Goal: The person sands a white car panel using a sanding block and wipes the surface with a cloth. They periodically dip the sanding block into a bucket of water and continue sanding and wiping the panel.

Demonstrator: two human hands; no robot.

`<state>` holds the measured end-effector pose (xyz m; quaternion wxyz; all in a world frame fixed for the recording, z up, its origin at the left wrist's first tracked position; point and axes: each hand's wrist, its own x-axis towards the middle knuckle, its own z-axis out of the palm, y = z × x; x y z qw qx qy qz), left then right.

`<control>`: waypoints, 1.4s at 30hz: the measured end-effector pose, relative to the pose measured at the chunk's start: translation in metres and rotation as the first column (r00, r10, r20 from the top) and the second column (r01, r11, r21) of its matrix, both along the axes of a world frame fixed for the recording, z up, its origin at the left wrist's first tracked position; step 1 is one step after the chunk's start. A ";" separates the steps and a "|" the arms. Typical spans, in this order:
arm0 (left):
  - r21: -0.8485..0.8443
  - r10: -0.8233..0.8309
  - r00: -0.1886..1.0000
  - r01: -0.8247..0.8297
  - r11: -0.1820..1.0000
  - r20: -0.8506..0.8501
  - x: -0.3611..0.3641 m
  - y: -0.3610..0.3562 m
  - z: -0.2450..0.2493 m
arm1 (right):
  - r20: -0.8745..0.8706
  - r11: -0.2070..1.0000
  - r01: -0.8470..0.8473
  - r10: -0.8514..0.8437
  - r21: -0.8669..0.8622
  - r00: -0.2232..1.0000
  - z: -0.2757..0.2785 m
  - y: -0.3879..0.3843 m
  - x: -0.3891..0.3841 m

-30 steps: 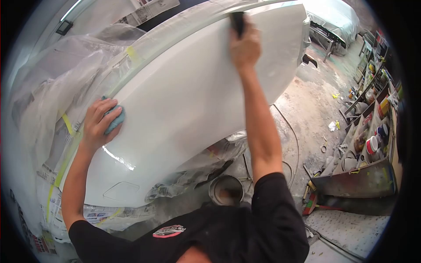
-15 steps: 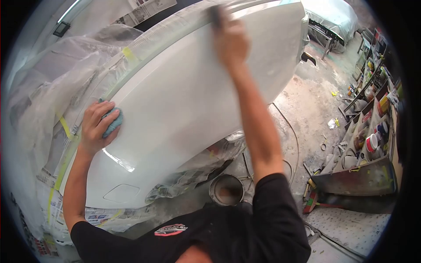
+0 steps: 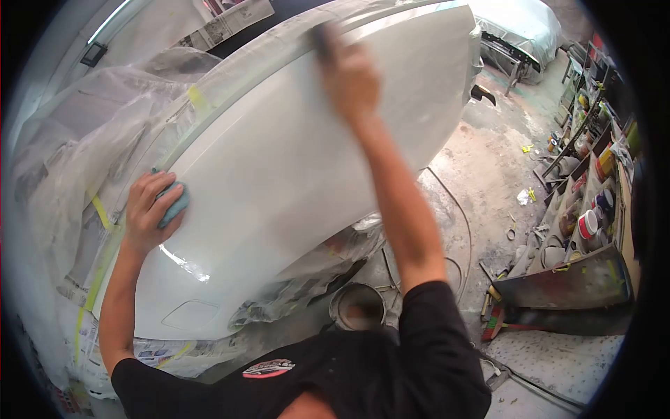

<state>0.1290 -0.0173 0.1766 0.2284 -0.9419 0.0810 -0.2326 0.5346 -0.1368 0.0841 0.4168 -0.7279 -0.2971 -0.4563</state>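
A glossy white car body panel [image 3: 279, 160] stretches diagonally across the view beneath both arms. My left hand [image 3: 146, 215] rests at the panel's left edge, fingers curled over a crumpled teal cloth [image 3: 176, 205]. Farther along, near the masked upper edge, my right hand [image 3: 356, 84] grips a dark block [image 3: 322, 42]. Motion smears that hand and the block, so the block's kind and working face cannot be made out. A square outline like a fuel flap [image 3: 190, 314] shows low on the panel.
Plastic sheeting [image 3: 91, 140] and yellow tape [image 3: 199, 98] mask the car around the panel. A bucket [image 3: 357, 306] stands on the floor close to my body, beside a hose [image 3: 460, 202]. Cans and tools crowd a rack [image 3: 565, 237] at right; another covered car [image 3: 520, 28] is behind.
My right hand has moved a little left and down with the dark block. The view has shifted slightly; my left hand stays with the cloth at the panel's left edge.
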 end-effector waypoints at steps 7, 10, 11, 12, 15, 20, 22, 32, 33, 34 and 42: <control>0.012 0.011 1.000 -0.011 1.000 0.006 0.000 0.002 -0.003 | 0.020 0.989 -0.123 0.125 -0.077 0.992 0.005 -0.017 0.020; -0.016 0.003 1.000 -0.003 1.000 -0.004 0.001 0.000 0.002 | -0.367 0.988 -0.147 0.154 0.048 0.917 0.029 -0.048 0.097; -0.011 -0.002 1.000 0.002 1.000 -0.001 0.001 0.001 0.003 | -0.272 0.994 -0.104 0.110 0.037 0.956 0.029 -0.042 0.083; -0.011 -0.006 1.000 0.006 1.000 -0.003 0.000 0.001 0.002 | -0.180 0.998 -0.059 0.063 0.025 0.982 0.018 -0.025 0.066; 0.003 -0.016 1.000 0.016 1.000 0.009 -0.001 0.003 -0.001 | 0.139 0.990 -0.125 0.134 -0.071 0.981 -0.004 0.016 -0.063; 0.006 0.005 1.000 -0.005 1.000 0.007 0.001 -0.004 0.002 | 0.359 0.956 -0.290 0.286 -0.044 0.888 -0.016 0.010 -0.125; 0.005 -0.012 1.000 0.012 1.000 0.007 0.004 -0.004 0.000 | 0.240 0.995 -0.004 0.028 -0.098 0.970 -0.019 -0.006 -0.016; 0.004 -0.026 1.000 0.026 1.000 0.017 0.001 -0.002 0.002 | 0.301 0.917 -0.398 0.374 0.019 0.877 -0.084 0.005 -0.217; 0.009 -0.022 1.000 0.021 1.000 0.013 0.001 -0.002 0.002 | 0.315 0.883 -0.469 0.440 0.018 0.841 -0.085 0.000 -0.229; 0.016 -0.020 1.000 0.019 1.000 0.016 0.002 -0.002 0.001 | 0.282 0.896 -0.444 0.418 0.032 0.864 -0.087 -0.002 -0.211; 0.008 -0.027 0.999 0.027 1.000 0.025 0.003 0.002 -0.002 | -0.253 0.946 0.015 0.072 0.325 0.965 -0.063 -0.031 0.033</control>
